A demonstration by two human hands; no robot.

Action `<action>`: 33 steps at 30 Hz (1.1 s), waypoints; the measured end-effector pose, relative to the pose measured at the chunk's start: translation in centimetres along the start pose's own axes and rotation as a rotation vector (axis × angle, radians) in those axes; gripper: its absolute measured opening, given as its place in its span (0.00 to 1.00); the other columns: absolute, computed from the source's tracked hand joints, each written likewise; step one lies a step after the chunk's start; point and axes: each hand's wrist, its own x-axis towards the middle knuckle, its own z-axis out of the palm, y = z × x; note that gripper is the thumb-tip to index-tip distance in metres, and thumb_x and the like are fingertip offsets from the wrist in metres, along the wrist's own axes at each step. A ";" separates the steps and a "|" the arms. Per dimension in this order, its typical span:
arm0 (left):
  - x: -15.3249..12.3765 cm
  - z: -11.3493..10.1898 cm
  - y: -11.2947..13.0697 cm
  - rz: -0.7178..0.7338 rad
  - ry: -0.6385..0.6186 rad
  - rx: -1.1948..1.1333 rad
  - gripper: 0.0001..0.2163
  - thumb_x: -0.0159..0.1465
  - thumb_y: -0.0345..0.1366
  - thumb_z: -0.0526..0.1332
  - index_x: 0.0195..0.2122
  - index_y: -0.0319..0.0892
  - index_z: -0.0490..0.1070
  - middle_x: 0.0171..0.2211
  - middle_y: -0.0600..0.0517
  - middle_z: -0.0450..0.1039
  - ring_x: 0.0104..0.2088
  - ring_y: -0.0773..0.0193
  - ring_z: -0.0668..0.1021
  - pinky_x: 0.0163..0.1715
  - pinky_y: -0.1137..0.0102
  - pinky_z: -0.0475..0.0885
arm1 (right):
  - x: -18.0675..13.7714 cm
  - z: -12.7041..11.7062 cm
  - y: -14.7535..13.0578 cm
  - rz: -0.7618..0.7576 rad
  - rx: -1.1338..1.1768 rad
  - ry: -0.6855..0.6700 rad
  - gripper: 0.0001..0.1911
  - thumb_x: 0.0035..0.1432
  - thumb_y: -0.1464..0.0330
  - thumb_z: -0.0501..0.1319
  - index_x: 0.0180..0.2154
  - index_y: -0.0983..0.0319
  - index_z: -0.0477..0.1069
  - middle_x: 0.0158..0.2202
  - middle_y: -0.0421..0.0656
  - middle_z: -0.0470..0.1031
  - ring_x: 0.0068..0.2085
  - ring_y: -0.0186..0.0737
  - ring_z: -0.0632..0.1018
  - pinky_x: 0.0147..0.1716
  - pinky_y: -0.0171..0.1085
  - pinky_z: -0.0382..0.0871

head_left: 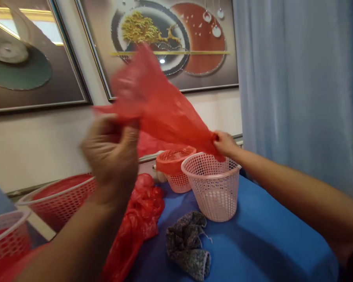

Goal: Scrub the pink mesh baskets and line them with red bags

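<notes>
A thin red plastic bag is stretched in the air between my two hands. My left hand, blurred by motion, pinches its upper left end. My right hand is closed on the bag's lower right end, just above the rim of an unlined pink perforated basket on the blue table. Behind that basket stands a smaller pink basket lined with a red bag.
A heap of red plastic bags and a crumpled grey cloth lie on the table. Two lined baskets sit at the left. Framed pictures hang on the wall; a pale blue curtain hangs at right.
</notes>
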 end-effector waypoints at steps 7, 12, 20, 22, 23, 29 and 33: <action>-4.2 8.6 -4.6 -0.160 -0.900 0.225 0.10 0.66 0.31 0.63 0.26 0.41 0.71 0.23 0.58 0.71 0.25 0.70 0.73 0.26 0.74 0.67 | -5.0 -0.6 6.1 0.038 -0.083 -0.078 0.12 0.57 0.72 0.63 0.43 0.60 0.78 0.44 0.49 0.81 0.46 0.51 0.81 0.47 0.47 0.73; -7.4 10.7 -6.8 -0.056 -1.055 0.342 0.03 0.62 0.29 0.65 0.31 0.40 0.78 0.28 0.51 0.80 0.30 0.61 0.80 0.37 0.65 0.74 | -6.6 -2.1 7.7 0.022 -0.113 0.077 0.15 0.64 0.65 0.60 0.51 0.59 0.74 0.54 0.53 0.75 0.58 0.60 0.74 0.57 0.62 0.68; -8.6 9.7 -5.1 0.343 -1.128 0.467 0.06 0.68 0.30 0.62 0.32 0.40 0.74 0.32 0.47 0.80 0.39 0.54 0.80 0.60 0.48 0.63 | -10.6 -3.3 4.4 -0.491 0.025 0.390 0.37 0.63 0.69 0.61 0.70 0.57 0.51 0.69 0.55 0.58 0.70 0.58 0.62 0.66 0.61 0.62; -8.6 9.2 -4.6 0.400 -1.125 0.481 0.08 0.71 0.32 0.59 0.34 0.41 0.73 0.32 0.48 0.80 0.38 0.55 0.79 0.56 0.51 0.66 | -11.0 -3.5 2.8 -0.631 -0.020 0.243 0.42 0.61 0.70 0.61 0.72 0.53 0.47 0.70 0.51 0.59 0.70 0.58 0.62 0.67 0.62 0.60; -8.6 9.0 -4.4 0.428 -1.125 0.483 0.09 0.72 0.34 0.58 0.34 0.41 0.73 0.33 0.48 0.80 0.38 0.55 0.79 0.54 0.52 0.67 | -10.9 -3.6 2.3 -0.657 -0.026 0.159 0.42 0.61 0.71 0.61 0.72 0.52 0.47 0.70 0.50 0.60 0.70 0.57 0.63 0.67 0.62 0.59; -9.7 7.6 -4.1 0.548 -1.120 0.407 0.09 0.73 0.34 0.55 0.36 0.42 0.72 0.34 0.50 0.80 0.38 0.58 0.79 0.48 0.57 0.68 | -6.0 -4.3 2.0 -0.375 0.215 0.161 0.29 0.66 0.69 0.56 0.67 0.51 0.61 0.73 0.48 0.51 0.72 0.52 0.60 0.67 0.59 0.60; -10.2 7.5 -4.5 0.477 -1.166 0.322 0.07 0.74 0.35 0.56 0.41 0.42 0.73 0.43 0.48 0.82 0.48 0.56 0.80 0.54 0.56 0.66 | -2.4 -4.6 0.5 -0.458 0.006 -0.079 0.20 0.65 0.57 0.63 0.57 0.50 0.75 0.75 0.44 0.49 0.73 0.59 0.56 0.68 0.63 0.54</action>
